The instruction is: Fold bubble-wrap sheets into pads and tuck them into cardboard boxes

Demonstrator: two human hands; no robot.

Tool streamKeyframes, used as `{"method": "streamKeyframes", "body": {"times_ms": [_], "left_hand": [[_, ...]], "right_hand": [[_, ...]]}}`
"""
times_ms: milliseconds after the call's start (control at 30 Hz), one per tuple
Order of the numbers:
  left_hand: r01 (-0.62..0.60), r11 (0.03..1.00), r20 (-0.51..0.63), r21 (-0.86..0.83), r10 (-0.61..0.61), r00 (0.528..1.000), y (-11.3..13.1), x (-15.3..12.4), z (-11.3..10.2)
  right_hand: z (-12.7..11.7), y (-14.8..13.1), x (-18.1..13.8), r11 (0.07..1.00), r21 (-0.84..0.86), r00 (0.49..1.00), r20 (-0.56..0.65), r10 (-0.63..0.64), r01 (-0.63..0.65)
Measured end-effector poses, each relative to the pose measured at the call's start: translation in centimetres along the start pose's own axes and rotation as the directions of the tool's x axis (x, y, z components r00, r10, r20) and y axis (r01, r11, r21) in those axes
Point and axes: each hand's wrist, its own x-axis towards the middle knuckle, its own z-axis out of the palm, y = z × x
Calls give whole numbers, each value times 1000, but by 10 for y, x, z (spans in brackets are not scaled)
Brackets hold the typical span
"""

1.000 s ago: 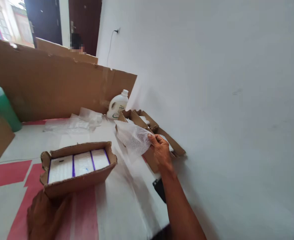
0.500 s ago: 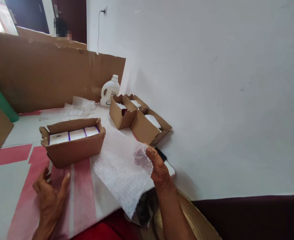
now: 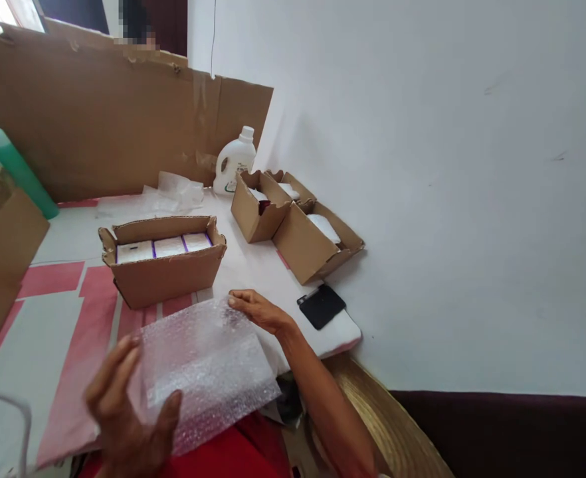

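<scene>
A clear sheet of bubble wrap (image 3: pixel 208 365) lies spread over the table's front edge and hangs partly over red cloth below. My right hand (image 3: pixel 260 311) pinches its far right corner between thumb and fingers. At the sheet's left edge is my left hand (image 3: pixel 133 411), fingers and thumb apart, the thumb in front of the plastic; whether it touches the sheet I cannot tell. Just beyond the sheet stands an open cardboard box (image 3: pixel 168 282) holding a row of white packs with purple edges.
Several open cardboard boxes (image 3: pixel 305 249) with white items stand against the wall at right, beside a white jug (image 3: pixel 236 162). A black flat object (image 3: pixel 321 305) lies near the table corner. Loose plastic (image 3: pixel 176 192), a green bottle (image 3: pixel 24 166) and a cardboard partition (image 3: pixel 98 126) are farther back; a person is behind it.
The bubble wrap has come left and flatter in front of the box. My right hand moved left with its corner, and my left hand moved right to the sheet's edge. The view tilted down.
</scene>
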Motion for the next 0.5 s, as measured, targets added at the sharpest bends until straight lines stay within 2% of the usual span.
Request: {"method": "streamKeyframes", "body": {"times_ms": [67, 133, 233, 300, 367, 400, 467, 500], "left_hand": [[-186, 981, 194, 56, 172, 966, -2, -8, 17], [-305, 946, 344, 109, 252, 905, -13, -18, 35], [-330, 923, 411, 195, 229, 882, -33, -31, 48], [-323, 923, 427, 208, 212, 879, -44, -37, 48], [-343, 916, 446, 206, 224, 866, -53, -40, 46], [-369, 908, 450, 198, 250, 857, -57, -42, 45], [-450, 876, 455, 175, 333, 826, -67, -45, 45], [-489, 856, 459, 168, 371, 807, -72, -47, 45]], "right_hand": [[0, 12, 10, 970, -244, 1000, -28, -12, 5], [-3, 17, 12, 907, -422, 996, -81, -36, -1], [0, 12, 5, 766, -642, 961, -236, -145, -42], [19, 7, -2, 604, -794, 906, -299, -300, -62], [51, 9, -6, 481, -876, 887, -210, -412, 16], [68, 14, -6, 443, -890, 895, -106, -434, 109], [96, 30, -6, 376, -882, 901, 109, -419, 282], [102, 40, -5, 344, -884, 904, 173, -390, 318]]}}
